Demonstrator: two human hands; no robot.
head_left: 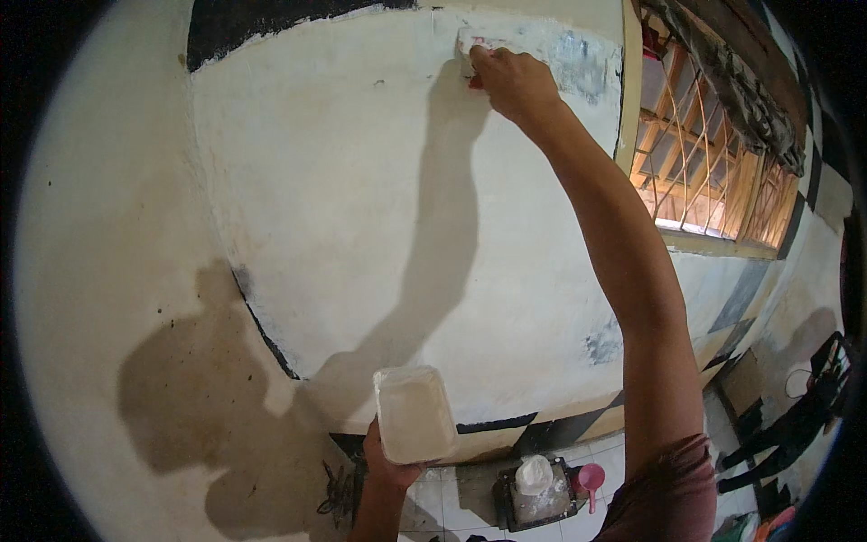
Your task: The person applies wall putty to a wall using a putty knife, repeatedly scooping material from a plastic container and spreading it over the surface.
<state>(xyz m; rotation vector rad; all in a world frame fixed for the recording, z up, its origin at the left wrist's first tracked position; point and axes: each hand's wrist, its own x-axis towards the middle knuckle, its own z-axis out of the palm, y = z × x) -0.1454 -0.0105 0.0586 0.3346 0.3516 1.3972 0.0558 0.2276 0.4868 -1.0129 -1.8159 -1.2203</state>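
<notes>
My right arm is stretched up to a wall (316, 199) coated in off-white. Near the wall's upper edge, my right hand (517, 83) is closed round a small scraper (473, 82) with red parts, mostly covered by the fingers. It is pressed against the coated surface beside a patch of blue-grey smears (582, 63). Low in front of me, my left hand (386, 459) grips a rectangular plastic tub (415, 417) by its side and bottom. The tub looks whitish inside; how full it is I cannot tell.
A barred window (695, 154) with a dark curtain (750, 90) lies to the right. Below stands a low stool (542, 508) bearing a white lump or bag (534, 475), with a pink dipper (591, 476) beside it. A person in dark clothes (813, 406) is at the far right.
</notes>
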